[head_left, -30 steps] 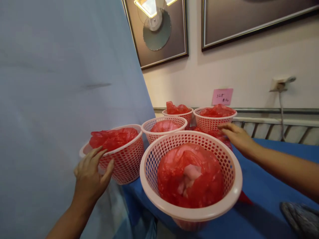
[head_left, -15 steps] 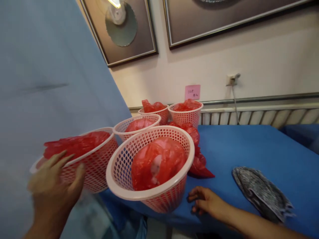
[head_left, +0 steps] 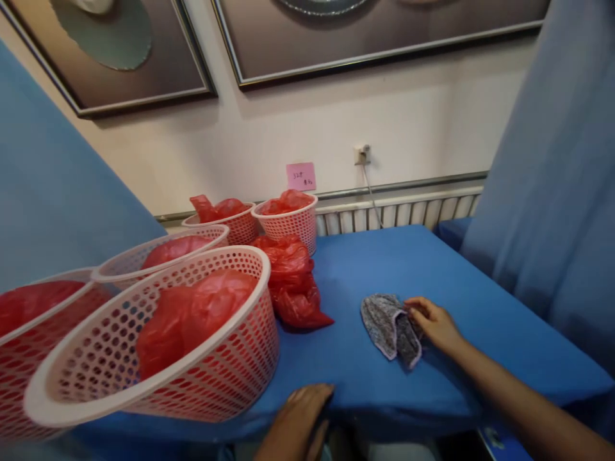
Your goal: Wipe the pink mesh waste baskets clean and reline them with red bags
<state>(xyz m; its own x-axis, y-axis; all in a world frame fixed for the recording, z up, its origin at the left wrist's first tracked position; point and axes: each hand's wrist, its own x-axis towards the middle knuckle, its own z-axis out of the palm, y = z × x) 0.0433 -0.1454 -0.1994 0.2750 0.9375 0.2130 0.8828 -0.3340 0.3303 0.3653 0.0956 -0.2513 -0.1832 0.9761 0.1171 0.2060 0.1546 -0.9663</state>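
Observation:
My right hand [head_left: 432,323] reaches across the blue table [head_left: 432,269] and pinches the right edge of a grey speckled cloth [head_left: 389,328], which is partly folded over. My left hand [head_left: 300,416] rests flat on the table's near edge, fingers together and stretched, holding nothing. Just left of it stands a pink perforated basket [head_left: 158,358] with a red plastic bag [head_left: 192,317] inside.
Several more pink baskets with red bags stand along the left and back, such as one basket [head_left: 288,224] by the wall. A loose red bag [head_left: 293,282] lies beside them. Blue curtains hang at left and right [head_left: 552,179]. A pink note [head_left: 301,176] and a socket are on the wall.
My view has swung right. My right hand moved from the table's near edge to the grey cloth and gripped it. My left hand left the leftmost basket and came down on the table edge.

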